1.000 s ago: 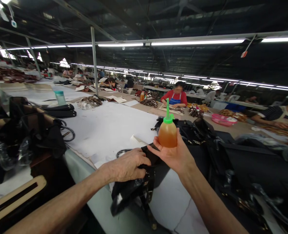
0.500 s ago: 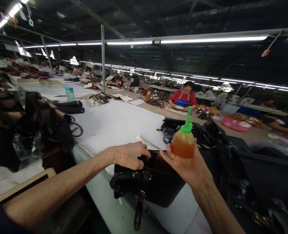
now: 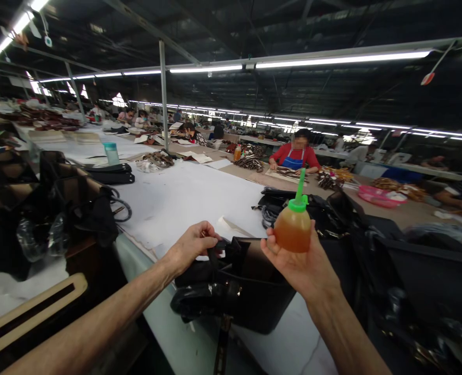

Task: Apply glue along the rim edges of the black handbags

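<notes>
A black handbag point(image 3: 260, 302) lies on the table before me, its mouth open and brown lining showing. My left hand point(image 3: 195, 242) is closed in a pinch on a black strap point(image 3: 214, 255) at the bag's left upper edge. In my right hand point(image 3: 304, 271), fingers curled under it, sits a round squeeze bottle point(image 3: 293, 229) of amber liquid with a green nozzle pointing up. The bottle is held upright above the bag's right end. A plastic-wrapped handle point(image 3: 195, 299) and a strap with metal fittings point(image 3: 223, 338) hang at the bag's front.
More black bags crowd the left point(image 3: 78, 198) and the right point(image 3: 414, 276). White sheeting point(image 3: 176, 192) covers the table, with a teal-lidded cup point(image 3: 111, 153) on it. Across the table a person in red point(image 3: 295, 153) works near a pink basket point(image 3: 379, 196).
My left hand has moved left and slightly up from the bag's mouth, drawing the black strap outward. The bag opening shows more lining. The bottle stays almost in place.
</notes>
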`<state>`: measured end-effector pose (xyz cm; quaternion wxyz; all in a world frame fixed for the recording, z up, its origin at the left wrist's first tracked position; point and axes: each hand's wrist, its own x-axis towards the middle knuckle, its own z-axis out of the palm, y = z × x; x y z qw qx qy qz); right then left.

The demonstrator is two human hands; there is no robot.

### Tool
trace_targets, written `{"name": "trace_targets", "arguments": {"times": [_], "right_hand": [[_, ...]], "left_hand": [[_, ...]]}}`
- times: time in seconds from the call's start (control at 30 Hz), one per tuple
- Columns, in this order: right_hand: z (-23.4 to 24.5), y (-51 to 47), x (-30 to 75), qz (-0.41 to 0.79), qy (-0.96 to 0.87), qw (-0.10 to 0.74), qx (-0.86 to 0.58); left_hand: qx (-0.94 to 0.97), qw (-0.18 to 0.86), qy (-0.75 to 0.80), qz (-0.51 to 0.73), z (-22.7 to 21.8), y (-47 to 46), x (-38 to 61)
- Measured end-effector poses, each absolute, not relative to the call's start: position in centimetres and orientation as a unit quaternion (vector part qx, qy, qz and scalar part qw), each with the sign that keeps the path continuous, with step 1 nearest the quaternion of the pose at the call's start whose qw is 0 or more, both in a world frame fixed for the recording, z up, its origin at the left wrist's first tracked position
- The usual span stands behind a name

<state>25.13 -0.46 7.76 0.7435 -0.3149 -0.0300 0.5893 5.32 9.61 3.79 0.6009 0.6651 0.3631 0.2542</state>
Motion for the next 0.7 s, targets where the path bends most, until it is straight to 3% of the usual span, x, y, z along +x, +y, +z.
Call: {"name": "trace_targets", "arguments": {"times": [0.07,0.17,0.23,0.27,0.37,0.6,0.7], "right_hand": [[7.8,-0.4,25.2,0.597,-0.036,0.738,-0.313],[7.7,-0.3,25.2,0.607,-0.046,0.732,-0.307],[7.6,-0.3,25.2,0.609,-0.049,0.731,-0.303],[7.6,-0.3,25.2,0.609,-0.050,0.732,-0.301],[7.5,-0.3,25.1,0.607,-0.052,0.736,-0.294],[7.5,-0.1,24.6,0.596,-0.059,0.746,-0.291],[7.4,-0.1,24.4,0.593,-0.062,0.745,-0.298]], "left_hand": [[0.768,0.430,0.438,0.181,3.7,9.7,4.4],[0.860,0.086,0.497,0.079,4.4,9.5,3.3],[0.853,-0.029,0.510,0.108,5.7,9.0,3.4],[0.846,-0.025,0.515,0.134,6.4,8.5,3.8],[0.832,0.115,0.522,0.147,8.3,6.5,5.9],[0.833,0.287,0.471,-0.041,6.7,7.4,10.1],[0.836,0.311,0.446,-0.076,6.2,9.5,10.5]]}}
